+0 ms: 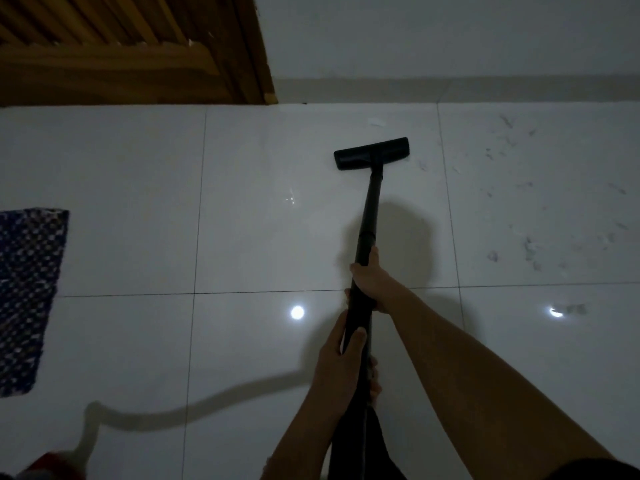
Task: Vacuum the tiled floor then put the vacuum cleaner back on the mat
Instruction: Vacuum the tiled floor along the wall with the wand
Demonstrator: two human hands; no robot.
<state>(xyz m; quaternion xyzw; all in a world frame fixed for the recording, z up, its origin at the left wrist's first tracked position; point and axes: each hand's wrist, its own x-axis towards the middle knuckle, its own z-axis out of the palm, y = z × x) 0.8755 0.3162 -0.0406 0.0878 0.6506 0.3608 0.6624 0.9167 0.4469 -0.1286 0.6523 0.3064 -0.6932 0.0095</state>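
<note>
A black vacuum wand (370, 209) runs from my hands forward to its flat black floor head (372, 153), which rests on the glossy white tiled floor (263, 237). My right hand (372, 284) grips the wand higher up, and my left hand (341, 362) grips it just below. A grey hose (180, 410) trails left across the tiles to the red vacuum body (52, 467), partly out of frame at the bottom left. A blue-and-white patterned mat (29, 292) lies at the left edge. Dark debris (530, 244) is scattered over the tiles right of the head.
A white wall with a skirting strip (450, 88) bounds the floor just beyond the head. A wooden slatted door (131, 46) stands at the top left. A small white scrap (376, 122) lies near the wall. Two lamp reflections shine on the tiles.
</note>
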